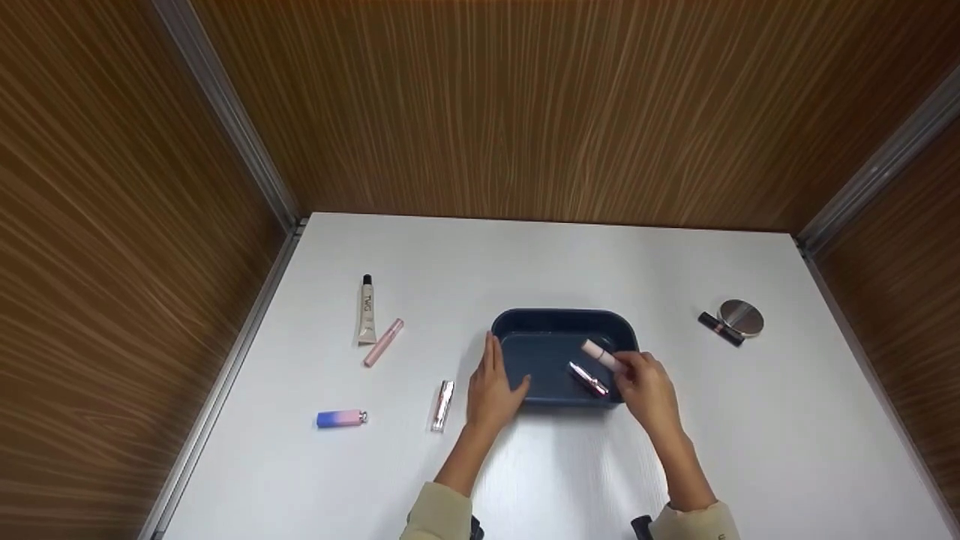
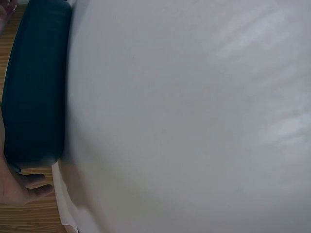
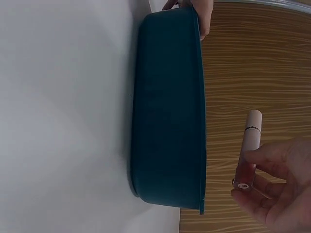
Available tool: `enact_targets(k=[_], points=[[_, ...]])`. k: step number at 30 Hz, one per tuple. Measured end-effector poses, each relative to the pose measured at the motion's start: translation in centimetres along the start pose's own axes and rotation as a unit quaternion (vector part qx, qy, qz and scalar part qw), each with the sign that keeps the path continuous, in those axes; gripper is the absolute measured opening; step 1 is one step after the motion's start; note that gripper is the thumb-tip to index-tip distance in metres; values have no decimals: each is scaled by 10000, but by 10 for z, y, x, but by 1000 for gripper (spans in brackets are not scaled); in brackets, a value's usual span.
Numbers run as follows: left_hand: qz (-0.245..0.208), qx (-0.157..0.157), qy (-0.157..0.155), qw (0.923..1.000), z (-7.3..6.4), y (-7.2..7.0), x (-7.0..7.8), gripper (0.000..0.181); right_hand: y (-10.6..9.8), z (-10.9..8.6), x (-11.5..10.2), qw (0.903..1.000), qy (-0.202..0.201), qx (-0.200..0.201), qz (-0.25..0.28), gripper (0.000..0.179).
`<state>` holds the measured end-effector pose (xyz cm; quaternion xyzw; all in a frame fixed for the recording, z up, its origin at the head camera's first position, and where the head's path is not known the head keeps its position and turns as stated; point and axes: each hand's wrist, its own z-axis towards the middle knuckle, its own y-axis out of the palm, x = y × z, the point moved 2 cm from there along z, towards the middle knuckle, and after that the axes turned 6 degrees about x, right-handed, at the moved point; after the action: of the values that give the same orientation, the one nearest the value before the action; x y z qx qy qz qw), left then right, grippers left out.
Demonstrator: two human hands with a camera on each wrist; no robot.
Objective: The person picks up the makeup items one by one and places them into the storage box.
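A dark blue rectangular container [image 1: 540, 406] stands on the white table. My left hand [image 1: 491, 394] holds its left end, with the fingers along the outside and the thumb over the inner side. A lip gloss tube [image 1: 600, 354] with a pale pink cap is pinched between the thumb and fingers of my right hand [image 1: 651, 394]. It is tilted above the container's right part. In the right wrist view, the lip gloss [image 3: 250, 141] shows a reddish clear end, apart from the container wall [image 3: 167, 111]. Inside the container lies a shiny dark and silver lipstick [image 1: 589, 379].
Left of the container lie a silver lipstick tube [image 1: 442, 406], a blue-pink tube [image 1: 340, 418], a slim pink tube [image 1: 384, 343] and a beige squeeze tube [image 1: 367, 315]. To the right, a black tube [image 1: 721, 328] touches a round compact [image 1: 742, 316]. Wood-grain panels [image 1: 525, 112] enclose the table.
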<state>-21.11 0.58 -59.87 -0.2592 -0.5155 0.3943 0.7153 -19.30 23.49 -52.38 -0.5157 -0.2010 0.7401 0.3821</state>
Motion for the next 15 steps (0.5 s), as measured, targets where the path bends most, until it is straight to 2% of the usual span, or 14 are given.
enact_targets(k=[15], points=[[-72, 134, 79, 9999, 0, -2, 1, 86, 9, -4, -4, 9997, -74, -222, -34, 25]])
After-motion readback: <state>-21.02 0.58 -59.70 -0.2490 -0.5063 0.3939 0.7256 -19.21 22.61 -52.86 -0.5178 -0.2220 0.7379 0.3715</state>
